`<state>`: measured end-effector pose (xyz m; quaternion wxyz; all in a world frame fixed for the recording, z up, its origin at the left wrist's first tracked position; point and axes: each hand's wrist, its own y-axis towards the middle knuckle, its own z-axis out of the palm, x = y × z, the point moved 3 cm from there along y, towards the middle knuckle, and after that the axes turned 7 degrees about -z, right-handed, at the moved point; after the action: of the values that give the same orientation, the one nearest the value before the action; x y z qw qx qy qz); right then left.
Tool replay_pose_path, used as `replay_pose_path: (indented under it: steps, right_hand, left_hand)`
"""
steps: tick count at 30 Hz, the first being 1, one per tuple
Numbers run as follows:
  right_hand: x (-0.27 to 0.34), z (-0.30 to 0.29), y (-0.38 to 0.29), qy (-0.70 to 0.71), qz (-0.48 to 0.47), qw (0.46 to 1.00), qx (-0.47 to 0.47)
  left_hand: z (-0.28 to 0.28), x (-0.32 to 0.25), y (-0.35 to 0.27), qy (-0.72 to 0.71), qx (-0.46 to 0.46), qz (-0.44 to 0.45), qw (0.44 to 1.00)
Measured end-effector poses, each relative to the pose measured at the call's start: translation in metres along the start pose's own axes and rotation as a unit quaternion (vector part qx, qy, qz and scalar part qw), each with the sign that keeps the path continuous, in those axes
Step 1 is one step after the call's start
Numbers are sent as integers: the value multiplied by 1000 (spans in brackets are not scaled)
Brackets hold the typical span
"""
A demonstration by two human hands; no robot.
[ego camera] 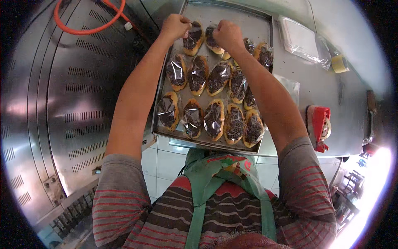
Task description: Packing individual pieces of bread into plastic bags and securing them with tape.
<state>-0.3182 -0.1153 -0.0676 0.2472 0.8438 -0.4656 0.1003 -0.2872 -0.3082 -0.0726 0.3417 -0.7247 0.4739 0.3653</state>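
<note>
A metal baking tray point(214, 8) holds several oval pastries with dark topping, many of them in clear plastic wrap. At the tray's upper left, my left hand point(176, 27) has its fingers pinched together at the edge of a pastry point(193, 37); whether they grip its wrap is too small to tell. My right hand point(228, 35) is curled over the top of the neighbouring pastry point(211, 39) and partly hides it. What lies between its fingers is hidden. Below both hands, wrapped pastries point(197, 74) lie in rows, the right ones partly behind my right forearm.
A red tape dispenser point(320, 129) stands on the metal table point(298, 81), right of the tray. Behind it lie a tape roll point(340, 63), a stack of clear plastic bags point(300, 39) and another clear bag point(287, 87). A vented metal cabinet point(84, 93) and orange hose point(90, 31) are at the left.
</note>
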Motion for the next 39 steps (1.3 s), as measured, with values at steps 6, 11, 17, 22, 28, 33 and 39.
replay_pose_path:
  steps: [6,11,17,22,28,33,39]
  right_hand:
    - [25,-18,-2,61,29,998,-1]
    - [9,27,-7,-82,-42,992,82]
    - [20,-24,-19,-14,-81,990,111]
    - [40,-20,-13,71,-40,990,118]
    - [38,-1,-18,-14,-85,991,106]
    - [30,8,-14,-16,-181,971,157]
    - [35,-25,0,-53,-149,970,184]
  left_hand:
    - [-6,8,1,-48,35,-27,998]
    - [-5,20,6,19,81,-17,996]
    - [-33,25,-52,103,-21,108,989]
    - [-24,16,-125,146,20,194,970]
    - [6,21,-144,263,116,228,930]
    - [-5,25,-149,295,145,246,912]
    - [-13,8,-145,274,163,226,920]
